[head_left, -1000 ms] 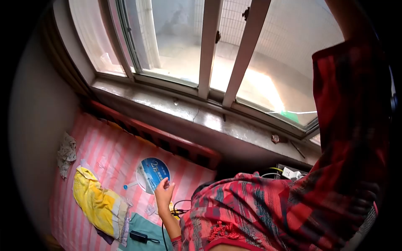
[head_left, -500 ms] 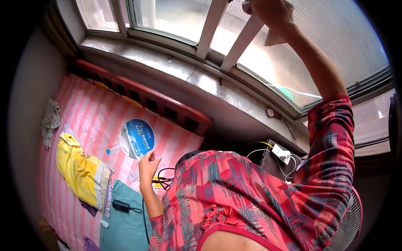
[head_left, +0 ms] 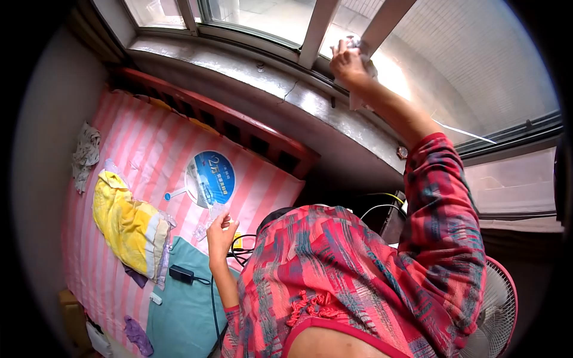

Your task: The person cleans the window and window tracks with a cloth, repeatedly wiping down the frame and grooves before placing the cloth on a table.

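My right hand (head_left: 351, 64) is up at the window, its fingers closed round a pale crumpled cloth (head_left: 371, 69). It presses the cloth against the lower part of the upright window frame (head_left: 382, 27), and part of the cloth hangs below my palm. My left hand (head_left: 221, 234) hovers over the striped bed sheet with fingers loosely bent and apart, holding nothing I can see. Nearest to it are a round blue and white hand fan (head_left: 216, 179) and a small clear plastic wrapper (head_left: 202, 231).
The window sill (head_left: 239, 73) runs below the glass, with a watch (head_left: 401, 153) on it. On the bed lie a yellow cloth (head_left: 119, 209), a teal cloth (head_left: 179, 316) and a black adapter (head_left: 181, 274). An electric fan (head_left: 498, 304) stands at my right.
My right hand has moved down and left along the window frame with the cloth. My left hand stays low over the bed. The view has shifted slightly.
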The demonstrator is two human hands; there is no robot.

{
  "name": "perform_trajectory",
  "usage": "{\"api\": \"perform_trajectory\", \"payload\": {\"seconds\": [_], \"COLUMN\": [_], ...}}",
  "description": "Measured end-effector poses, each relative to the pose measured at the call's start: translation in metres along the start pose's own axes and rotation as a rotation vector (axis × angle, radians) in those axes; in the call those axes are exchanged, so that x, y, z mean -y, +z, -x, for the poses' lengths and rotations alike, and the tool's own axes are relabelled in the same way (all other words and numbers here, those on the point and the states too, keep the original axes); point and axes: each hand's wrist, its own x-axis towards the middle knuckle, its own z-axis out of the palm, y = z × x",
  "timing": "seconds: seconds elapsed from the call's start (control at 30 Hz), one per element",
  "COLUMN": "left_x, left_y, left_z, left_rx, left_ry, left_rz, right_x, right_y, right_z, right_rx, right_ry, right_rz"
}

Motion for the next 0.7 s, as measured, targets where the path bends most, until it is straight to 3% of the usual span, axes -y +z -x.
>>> {"api": "perform_trajectory", "payload": {"seconds": [0.1,0.17,0.3,0.37,0.4,0.47,0.53,0.57,0.7], "left_x": [-0.002,-0.006,-0.009,-0.007,-0.009,-0.008,-0.007,-0.01,-0.018], "left_y": [-0.006,-0.006,-0.002,0.0,-0.001,0.0,-0.001,-0.002,0.005], "left_z": [0.006,0.008,0.009,0.007,0.008,0.008,0.004,0.001,-0.013], "left_rx": [-0.026,-0.049,-0.044,-0.05,-0.047,-0.031,-0.008,0.0,0.028], "left_ry": [-0.03,-0.026,-0.009,0.0,-0.005,-0.014,-0.017,-0.029,0.031], "left_rz": [0.001,0.0,0.028,0.031,0.001,-0.02,-0.045,-0.068,-0.069], "right_x": [0.046,0.062,0.027,-0.017,-0.045,-0.084,-0.143,-0.162,-0.183], "right_y": [0.034,0.041,0.028,-0.002,-0.033,-0.018,-0.072,-0.099,-0.129], "right_z": [-0.008,-0.004,0.003,0.024,0.04,0.035,0.049,0.07,0.134], "right_rx": [0.084,-0.023,0.062,-0.003,-0.142,-0.445,-0.868,-0.662,-0.958], "right_ry": [-0.087,-0.022,-0.12,-0.036,0.028,0.139,0.225,0.314,0.421], "right_rz": [-0.089,-0.104,-0.22,-0.274,-0.352,-0.655,-0.248,-0.384,-0.517]}}
